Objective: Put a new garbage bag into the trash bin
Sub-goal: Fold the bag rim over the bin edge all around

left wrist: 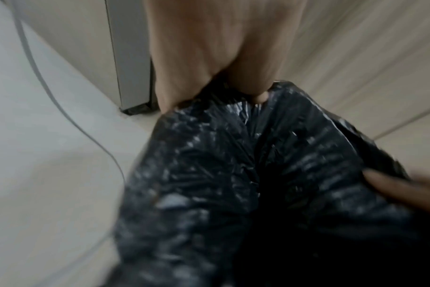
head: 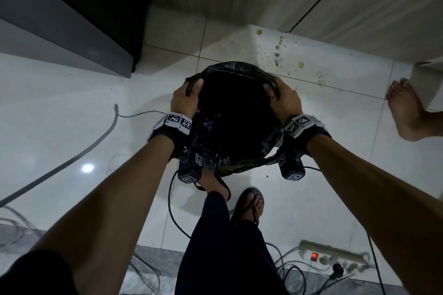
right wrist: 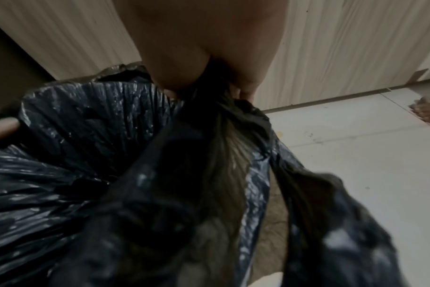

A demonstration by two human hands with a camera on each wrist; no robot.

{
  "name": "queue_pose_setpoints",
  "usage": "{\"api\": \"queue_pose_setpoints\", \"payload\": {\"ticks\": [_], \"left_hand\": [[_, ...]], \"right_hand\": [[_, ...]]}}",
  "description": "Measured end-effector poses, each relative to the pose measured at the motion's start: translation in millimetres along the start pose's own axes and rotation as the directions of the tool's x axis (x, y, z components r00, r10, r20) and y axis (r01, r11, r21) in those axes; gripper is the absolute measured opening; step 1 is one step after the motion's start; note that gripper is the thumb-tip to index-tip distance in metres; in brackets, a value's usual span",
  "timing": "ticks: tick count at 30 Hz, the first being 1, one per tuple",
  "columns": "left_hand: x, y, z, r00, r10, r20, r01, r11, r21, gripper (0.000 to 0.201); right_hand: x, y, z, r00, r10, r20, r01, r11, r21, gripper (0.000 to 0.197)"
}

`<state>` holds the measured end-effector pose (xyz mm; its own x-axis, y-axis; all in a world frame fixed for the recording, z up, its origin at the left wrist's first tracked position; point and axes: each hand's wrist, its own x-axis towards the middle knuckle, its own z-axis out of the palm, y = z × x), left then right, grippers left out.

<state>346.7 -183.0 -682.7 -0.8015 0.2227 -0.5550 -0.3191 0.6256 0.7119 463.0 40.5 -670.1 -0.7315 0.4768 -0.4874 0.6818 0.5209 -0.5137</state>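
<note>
1. Two hands are on the job: your left hand (head: 185, 98) and right hand (head: 282, 98) each clamp the top edge of the black garbage bag (head: 230, 112) at the centre of the head view, on opposite sides of its mouth.
2. Your fingers curl over the edge and your thumbs pinch bunched plastic; the left wrist view shows the left fingers (left wrist: 258, 83) dug into the gathered film, and the right wrist view shows the right hand (right wrist: 209, 48) gripping a twisted fold.
3. You have the mouth stretched into a wide, roughly round opening, so the bag looks mostly spread.
4. You cannot see the trash bin itself in any view; the bag covers whatever is under it, so whether the edge is folded over a rim cannot be told.
5. Left to do, by my reading: seat the edge all round and push the slack down.
6. Your bag is thin, glossy, crinkled film, with loose folds hanging toward the lower centre of the head view.
7. Under it lies a shiny white tiled floor (head: 60, 103), with stains at upper right.
</note>
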Motion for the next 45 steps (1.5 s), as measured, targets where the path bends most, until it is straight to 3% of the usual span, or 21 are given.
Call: {"api": "queue_pose_setpoints", "payload": {"ticks": [3,5,8,11,13,19,23,28,30,33,39,41,45], "left_hand": [[-7,5,-2,0.994,0.010,-0.105,0.014,0.975,0.223,0.042],[-10,20,-4,0.981,0.123,-0.153,-0.065,0.940,0.334,0.043],[-7,44,2,0.923,0.385,-0.014,-0.350,0.852,0.390,0.045],[8,61,12,0.880,0.430,0.204,-0.475,0.770,0.426,0.043],[23,66,17,0.884,0.397,0.246,-0.466,0.778,0.421,0.037],[46,60,22,0.921,0.329,0.208,-0.372,0.899,0.228,0.026],[55,61,18,0.941,0.323,0.106,-0.334,0.935,0.120,0.033],[56,61,12,0.939,0.345,0.010,-0.342,0.928,0.148,0.054],[51,56,11,0.932,0.361,-0.024,-0.353,0.922,0.161,0.061],[48,47,7,0.920,0.389,-0.037,-0.377,0.908,0.184,0.054],[43,50,11,0.972,0.211,-0.105,-0.174,0.942,0.289,0.038],[44,58,10,0.964,0.252,-0.083,-0.203,0.903,0.379,0.042],[52,77,16,0.904,0.423,0.056,-0.404,0.807,0.431,0.054]], "right_hand": [[-3,-12,-6,0.994,-0.083,-0.075,0.079,0.996,-0.050,0.063],[-7,-25,-8,0.975,-0.167,-0.150,0.155,0.984,-0.090,0.063],[-10,-37,2,0.965,-0.232,-0.118,0.221,0.970,-0.104,0.056],[-8,-33,15,0.967,-0.232,-0.102,0.229,0.973,-0.034,0.049],[-4,-29,17,0.967,-0.228,-0.113,0.228,0.973,-0.014,0.047],[15,-36,7,0.968,-0.237,-0.078,0.230,0.969,-0.086,0.051],[41,-43,-7,0.959,-0.259,-0.117,0.243,0.961,-0.131,0.047],[58,-40,-30,0.965,-0.254,-0.060,0.237,0.949,-0.207,0.052],[56,-34,-31,0.972,-0.223,-0.080,0.207,0.964,-0.168,0.059],[48,-22,-24,0.983,-0.156,-0.096,0.154,0.988,-0.031,0.074],[45,-14,-19,0.996,-0.045,-0.074,0.053,0.994,0.098,0.051],[45,-14,-21,0.995,-0.078,-0.069,0.082,0.995,0.058,0.050],[35,-15,-23,0.983,-0.148,-0.105,0.143,0.988,-0.049,0.050]]}}
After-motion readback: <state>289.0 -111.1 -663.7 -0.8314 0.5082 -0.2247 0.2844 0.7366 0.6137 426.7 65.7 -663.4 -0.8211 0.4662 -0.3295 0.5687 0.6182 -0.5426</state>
